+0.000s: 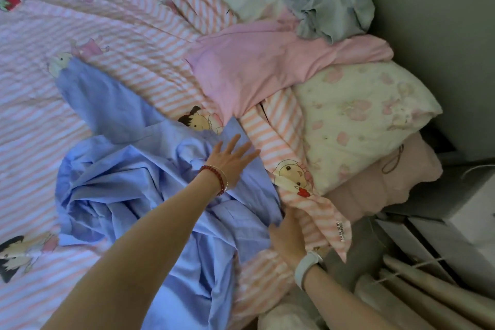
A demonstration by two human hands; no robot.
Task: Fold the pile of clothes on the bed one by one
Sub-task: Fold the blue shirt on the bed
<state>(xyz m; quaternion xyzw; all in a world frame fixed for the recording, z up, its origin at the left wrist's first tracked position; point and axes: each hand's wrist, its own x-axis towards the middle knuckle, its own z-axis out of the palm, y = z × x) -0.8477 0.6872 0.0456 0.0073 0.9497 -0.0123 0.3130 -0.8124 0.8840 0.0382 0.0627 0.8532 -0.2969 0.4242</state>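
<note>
A crumpled light-blue shirt (128,174) lies spread across the pink-striped bed cover (112,35). My left hand (230,158), with a red bead bracelet at the wrist, lies flat with straight fingers on the shirt's far right part. My right hand (288,236), with a pale watch at the wrist, is at the shirt's right edge where it meets the striped cover; its fingertips are hidden in the cloth. A pink garment (262,67) lies beyond, and a grey-blue garment (329,0) is bunched at the back.
A floral pillow (359,115) sits at the right on a folded pink blanket (380,185). A grey wall (434,48) rises behind them. White boxes (455,222) and long rolls (428,289) stand beside the bed's right edge.
</note>
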